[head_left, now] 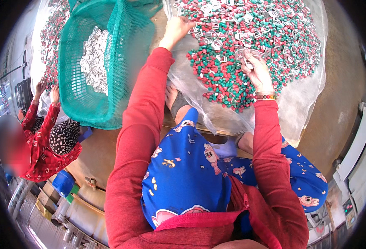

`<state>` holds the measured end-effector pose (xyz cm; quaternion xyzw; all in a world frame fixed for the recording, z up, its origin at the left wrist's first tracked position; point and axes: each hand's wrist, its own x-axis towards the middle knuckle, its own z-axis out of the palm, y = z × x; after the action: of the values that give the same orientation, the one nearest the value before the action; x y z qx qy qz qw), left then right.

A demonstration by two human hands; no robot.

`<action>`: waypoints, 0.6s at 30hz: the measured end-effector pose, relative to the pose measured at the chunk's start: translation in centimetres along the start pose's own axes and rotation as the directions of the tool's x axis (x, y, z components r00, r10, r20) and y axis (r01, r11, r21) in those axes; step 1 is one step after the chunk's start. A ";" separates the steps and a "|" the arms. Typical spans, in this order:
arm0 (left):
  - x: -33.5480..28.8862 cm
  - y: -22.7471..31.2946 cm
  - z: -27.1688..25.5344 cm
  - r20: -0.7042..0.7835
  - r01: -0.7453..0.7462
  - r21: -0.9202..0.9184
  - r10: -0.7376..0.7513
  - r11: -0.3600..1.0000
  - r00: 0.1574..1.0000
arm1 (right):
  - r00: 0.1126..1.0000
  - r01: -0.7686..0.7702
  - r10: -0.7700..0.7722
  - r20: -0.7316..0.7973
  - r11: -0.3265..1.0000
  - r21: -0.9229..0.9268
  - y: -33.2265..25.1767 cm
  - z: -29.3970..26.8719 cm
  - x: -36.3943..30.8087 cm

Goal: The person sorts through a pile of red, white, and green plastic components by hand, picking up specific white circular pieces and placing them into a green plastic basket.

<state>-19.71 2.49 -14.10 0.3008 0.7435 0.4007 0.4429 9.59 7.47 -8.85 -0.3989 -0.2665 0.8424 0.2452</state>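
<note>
A wide heap of small red and green cone-shaped pieces (220,83) lies in front of me, with many silver metal buckles (217,44) mixed among them. My right hand (256,72) is closed around a few metal buckles (253,54) over the middle of the heap. At the heap's left edge, my left hand (176,31) has its fingers pinched together next to some buckles. Whatever sits between those fingertips is too small to make out. To the left stands a green plastic basket (69,97) with a pile of loose silver buckles (95,62) inside.
Translucent white mesh cloth (305,99) lies under the heap, and green netting (129,50) drapes over the basket's right side. At far left, a co-worker in a red patterned top (46,153) reaches into another heap (52,54). A blue container (63,183) is at lower left.
</note>
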 end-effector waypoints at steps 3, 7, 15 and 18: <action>-1.1 -1.7 1.7 -0.024 -0.270 0.810 0.490 0.521 0.872 | 0.999 -0.032 0.031 -0.025 0.999 -0.033 -0.5 0.3 -0.2; -2.2 -0.9 1.5 0.073 -0.338 0.807 0.485 0.485 0.871 | 0.997 0.053 -0.064 -0.037 0.967 -0.248 -0.2 1.0 -0.2; -6.7 4.1 2.6 0.440 0.068 -0.331 0.090 0.941 0.893 | 0.952 0.197 -0.301 -0.061 0.749 -0.633 -0.3 2.1 -0.8; -7.1 3.1 3.1 0.312 -0.099 -0.110 0.129 0.989 0.941 | 0.962 0.207 -0.269 -0.048 0.833 -0.513 -0.9 2.7 -1.1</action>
<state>-13.62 -0.67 -9.33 0.3832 0.6242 0.4060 0.5466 8.26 6.79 -6.21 -0.4618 -0.5095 0.6812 0.2512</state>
